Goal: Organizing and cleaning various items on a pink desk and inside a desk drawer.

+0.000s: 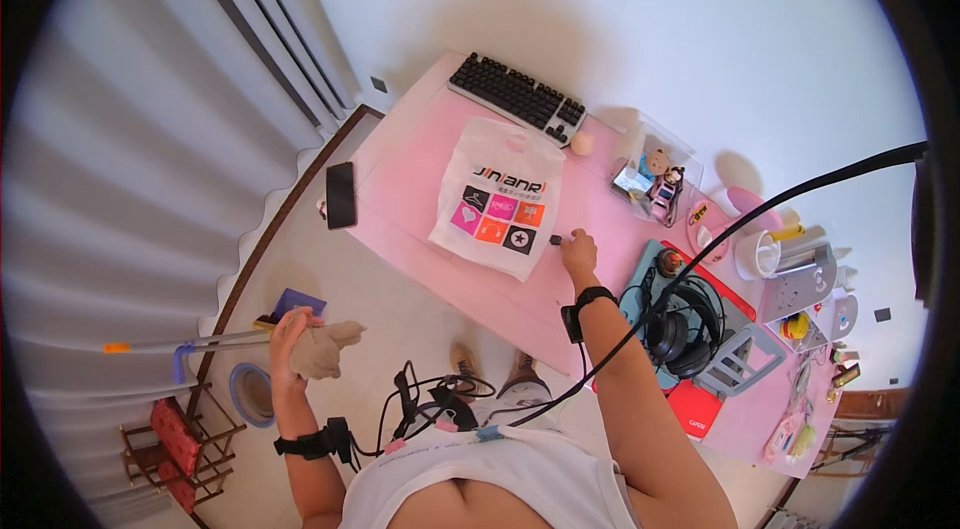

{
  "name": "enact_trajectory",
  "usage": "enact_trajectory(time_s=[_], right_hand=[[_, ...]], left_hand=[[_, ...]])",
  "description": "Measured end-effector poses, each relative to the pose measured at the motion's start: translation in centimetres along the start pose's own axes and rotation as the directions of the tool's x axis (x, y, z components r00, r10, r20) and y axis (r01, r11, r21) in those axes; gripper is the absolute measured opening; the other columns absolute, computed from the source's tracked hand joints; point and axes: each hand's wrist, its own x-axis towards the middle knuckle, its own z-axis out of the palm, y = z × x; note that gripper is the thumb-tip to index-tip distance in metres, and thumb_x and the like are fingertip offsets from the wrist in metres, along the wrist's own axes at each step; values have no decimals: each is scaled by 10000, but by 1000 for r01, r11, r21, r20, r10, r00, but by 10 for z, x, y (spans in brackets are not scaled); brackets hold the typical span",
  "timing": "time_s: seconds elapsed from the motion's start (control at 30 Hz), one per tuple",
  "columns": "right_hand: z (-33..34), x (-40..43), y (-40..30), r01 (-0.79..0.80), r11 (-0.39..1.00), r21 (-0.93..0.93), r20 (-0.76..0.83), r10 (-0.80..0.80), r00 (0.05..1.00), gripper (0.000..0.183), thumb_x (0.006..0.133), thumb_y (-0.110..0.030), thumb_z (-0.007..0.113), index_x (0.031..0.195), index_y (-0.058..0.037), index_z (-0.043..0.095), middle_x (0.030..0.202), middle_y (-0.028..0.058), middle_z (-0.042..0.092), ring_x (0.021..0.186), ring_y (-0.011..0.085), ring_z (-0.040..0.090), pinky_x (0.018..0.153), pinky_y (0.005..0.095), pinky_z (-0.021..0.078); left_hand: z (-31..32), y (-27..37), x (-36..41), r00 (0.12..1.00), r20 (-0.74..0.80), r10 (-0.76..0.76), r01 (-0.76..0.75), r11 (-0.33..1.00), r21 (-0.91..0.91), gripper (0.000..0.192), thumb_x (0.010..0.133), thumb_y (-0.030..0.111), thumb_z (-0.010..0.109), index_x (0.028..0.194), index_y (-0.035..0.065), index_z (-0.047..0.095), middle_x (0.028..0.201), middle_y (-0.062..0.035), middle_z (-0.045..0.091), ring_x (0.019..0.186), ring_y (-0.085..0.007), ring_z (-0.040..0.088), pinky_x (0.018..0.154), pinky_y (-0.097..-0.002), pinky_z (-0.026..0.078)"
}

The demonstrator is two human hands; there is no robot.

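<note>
My left hand [289, 345] is off the desk at the left, closed on a beige cloth-like bundle [326, 350] that could be a soft toy. Over the pink desk, my right hand [580, 253] holds a small black object [556, 239] at its fingertips, just right of a white plastic bag [499, 195]. The bag lies flat and bears printed writing and coloured squares. Behind it sits a black and white keyboard [517, 97], with a small pale ball [582, 144] at its right end. A dark phone [341, 196] rests at the desk's left edge.
Black headphones [679, 334] and a grey stand [742, 364] lie right of my right arm. A clear box [652, 169] with trinkets stands behind. A black cable [750, 210] crosses the view. On the floor at left are a basin [253, 395] and a wooden chair [176, 439].
</note>
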Motion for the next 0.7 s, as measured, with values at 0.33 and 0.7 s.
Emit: enact_trajectory(time_s=[0.33,0.7], right_hand=[[-14,-14,13,380,834,401,-270,-289,919,143,696,-142,522,712,-5,561,924,170,538,841,259,501,753,343,401],[-140,-34,26,-453,-249,856,368,-322,872,139,794,-127,440,830,-22,524,834,93,578,806,200,553,735,305,446]], left_hand=[[-11,-6,9,999,2,-52,52,999,-6,243,768,186,567,914,-3,519,771,-106,558,720,-170,539,631,-276,444],[122,-2,29,934,342,-103,88,994,59,335,745,212,583,969,-16,481,796,-118,551,701,-182,549,623,-277,456]])
